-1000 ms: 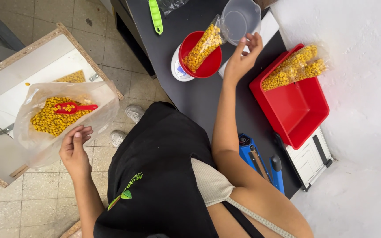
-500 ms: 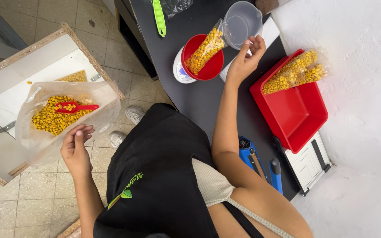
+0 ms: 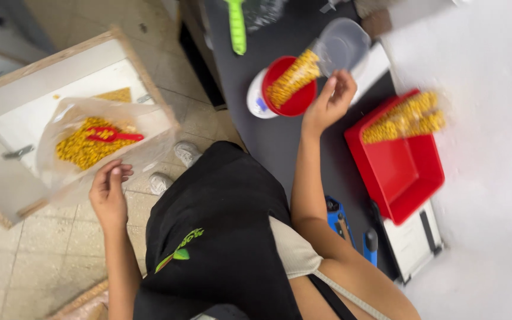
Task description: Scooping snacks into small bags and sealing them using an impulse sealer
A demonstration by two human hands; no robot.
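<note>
- The bag [image 3: 90, 142] just above the left hand [image 3: 109, 192] is thin clear plastic, crinkled and faintly shiny; the scoop [image 3: 114, 136] inside is glossy red plastic.
- The box [image 3: 60, 65] holding it has raw, matt wooden edges and a smooth white inside.
- The bowl [image 3: 294, 104] left of the right hand [image 3: 329, 101] is smooth, shiny red plastic.
- The cup [image 3: 342, 44] above that hand is cloudy, see-through plastic.
- The tray [image 3: 407, 178] to its right is glossy red plastic.
- The tabletop [image 3: 280, 142] is dark and matt.
- The apron [image 3: 220, 237] is black matt cloth.
- The floor [image 3: 42, 255] is speckled, dull tile.
</note>
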